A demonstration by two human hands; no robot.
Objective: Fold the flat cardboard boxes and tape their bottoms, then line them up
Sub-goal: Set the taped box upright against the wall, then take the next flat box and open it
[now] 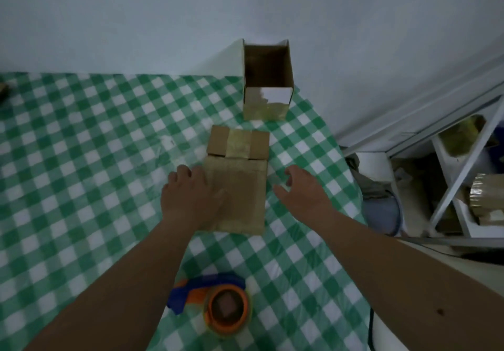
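Cardboard box (236,187), brown and lying on its side, sits a little right of the middle of the worktop (81,146), its taped bottom (239,143) turned toward the far edge. A strip of glossy tape runs across that bottom and over the fold. The left hand (191,195) rests flat on the box's upper face near its left edge, fingers straight and relaxed. The right hand (300,187) hovers just beside the box's right edge, fingers spread and loosely bent, holding nothing and, as far as the blur allows, not touching the cardboard.

Beyond it, close to the far edge by the wall, a finished box (268,83) stands upright with its mouth open and tape showing on its near side. A tape dispenser (218,307), orange and blue, lies near the front edge of the worktop between the two forearms. The green-and-white checked cloth covers the worktop; a white shelf unit (463,181) stands off the right edge.

The bottom looks sealed, so the step in hand is probably righting this box and setting it by the standing one. To do it well, take both side walls, tip it up onto the taped bottom without crushing the walls, then slide it up beside the finished box so their faces align.
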